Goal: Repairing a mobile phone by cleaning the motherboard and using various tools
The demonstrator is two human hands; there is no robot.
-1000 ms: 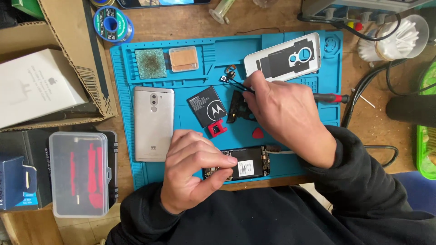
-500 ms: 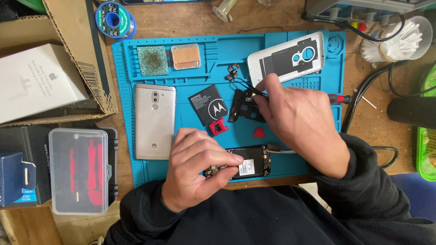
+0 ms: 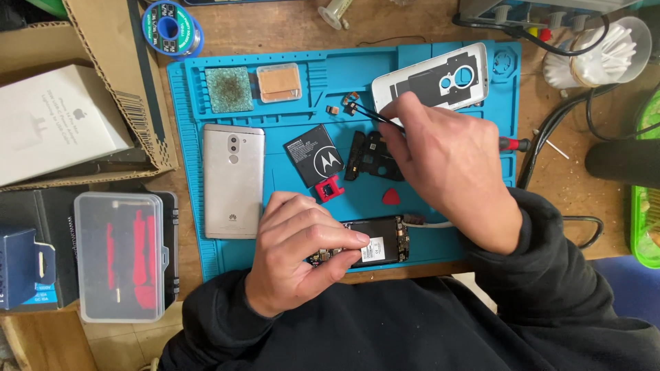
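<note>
right hand [image 3: 447, 165] moved tweezers [image 3: 375, 117] toward mat's far edge, grip pinched on them; left hand [image 3: 302, 254] clamps circuit board [image 3: 375, 244], fragile, hold edges.

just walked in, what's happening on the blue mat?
A person is at work on phone parts over a blue mat. The left hand pinches a circuit board at the mat's near edge. The right hand holds tweezers with the tips at some small parts near a white phone frame. A silver phone, a black battery and a red pick lie loose on the mat.
</note>
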